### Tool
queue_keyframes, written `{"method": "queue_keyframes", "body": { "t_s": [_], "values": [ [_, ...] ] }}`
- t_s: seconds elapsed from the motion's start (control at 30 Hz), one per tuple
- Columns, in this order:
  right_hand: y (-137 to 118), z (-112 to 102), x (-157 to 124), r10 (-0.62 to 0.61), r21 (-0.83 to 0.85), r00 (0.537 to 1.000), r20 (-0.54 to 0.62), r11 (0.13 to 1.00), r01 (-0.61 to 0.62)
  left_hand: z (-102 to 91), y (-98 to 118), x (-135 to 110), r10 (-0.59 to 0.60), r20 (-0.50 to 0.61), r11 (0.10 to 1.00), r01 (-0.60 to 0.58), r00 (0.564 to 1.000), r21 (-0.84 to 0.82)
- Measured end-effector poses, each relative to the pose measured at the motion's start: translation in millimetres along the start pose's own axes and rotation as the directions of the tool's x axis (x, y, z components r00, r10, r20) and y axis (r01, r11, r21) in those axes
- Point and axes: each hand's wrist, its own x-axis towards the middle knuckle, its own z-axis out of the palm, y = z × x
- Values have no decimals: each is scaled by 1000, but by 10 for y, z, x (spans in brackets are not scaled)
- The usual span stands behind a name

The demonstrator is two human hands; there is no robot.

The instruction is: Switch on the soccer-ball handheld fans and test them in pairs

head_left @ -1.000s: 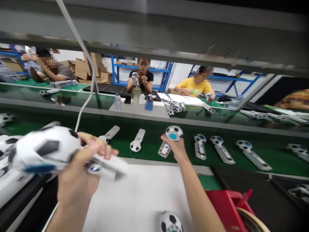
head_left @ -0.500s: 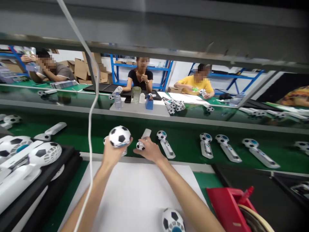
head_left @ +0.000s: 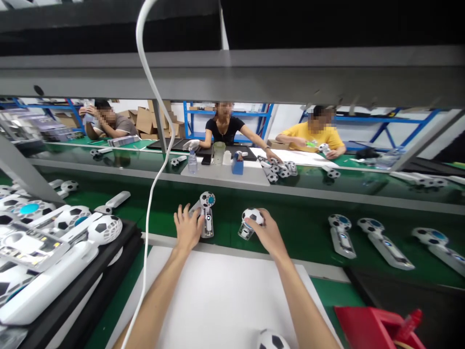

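My right hand (head_left: 269,233) closes its thumb and fingers around the black-and-white football-patterned head of a handheld fan (head_left: 252,215), its short lower end showing below over the green surface. My left hand (head_left: 188,228) has its fingers spread, palm down, beside another football-patterned fan (head_left: 208,220) that lies with its blue centre up; whether the fingertips touch it I cannot tell. A white handle partly shows behind those fingers. At the bottom edge, a football-patterned head (head_left: 271,340) rests on the white sheet (head_left: 218,295), cut off by the frame.
Several fans lie in a row at the right, including one fan (head_left: 342,236). A pile of fan parts (head_left: 61,228) sits on black trays at the left. A white cable (head_left: 154,182) hangs in front. A red holder (head_left: 366,325) stands lower right. Co-workers sit across the line.
The football-patterned head my left hand held up is out of it, and its fingers are now spread. My right hand now grips a fan head further right. The view has shifted.
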Motion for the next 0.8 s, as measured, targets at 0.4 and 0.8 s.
{"method": "queue_keyframes", "body": {
  "t_s": [0.4, 0.8],
  "values": [
    [304, 207, 26, 32, 191, 996, -84, 981, -16, -525, 25, 118, -96, -26, 995, 96, 995, 23],
    [-499, -255, -322, 141, 547, 988, -58, 833, -87, -162, -280, 82, 151, 163, 984, -134, 975, -113]
  ]
}}
